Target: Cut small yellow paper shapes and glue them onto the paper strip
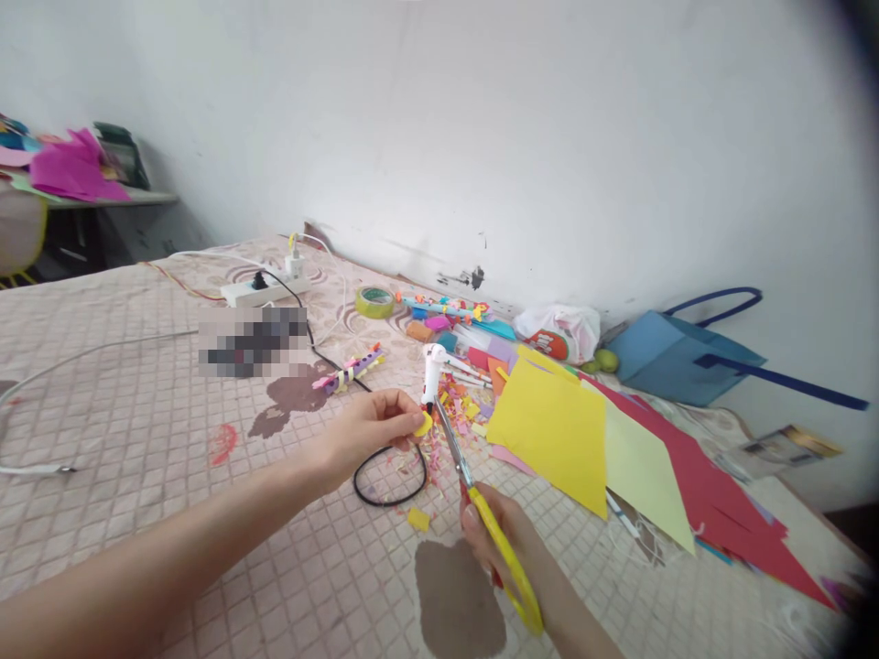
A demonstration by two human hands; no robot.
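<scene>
1. Scissors [495, 533], yellow-handled, in right hand [522, 535]; fingers wrapped round the handles. Metal blades point up toward the glue gun, tips just beside its nozzle.
2. Left hand [374, 426], left of and nearer the camera than the glue gun: thumb and fingers pinch a small yellow paper piece [425, 425] just beside the dark nozzle. Contact between the two: cannot tell.
3. Hot-glue gun [432, 371] (landmark): white body, nozzle toward the camera. Black cord [382, 503] forms a loop nearer the camera than the gun.
4. Paper scraps [471, 409], multicoloured, beside the gun, mostly right. One square yellow scrap [418, 519] well nearer the camera.
5. Left of gun: purple decorated paper strip [352, 369]; farther left and beyond, white power strip [254, 292] with plugs. Dark object near that strip pixelated, identity unclear.
6. Beyond gun, to its left: green tape roll [374, 303].
7. Right of gun: yellow sheet [549, 426], then pale-yellow sheet [649, 471], then red paper [721, 490].
8. Far right of gun: blue tote bag [683, 361]; white plastic bag [569, 325] between the two.
</scene>
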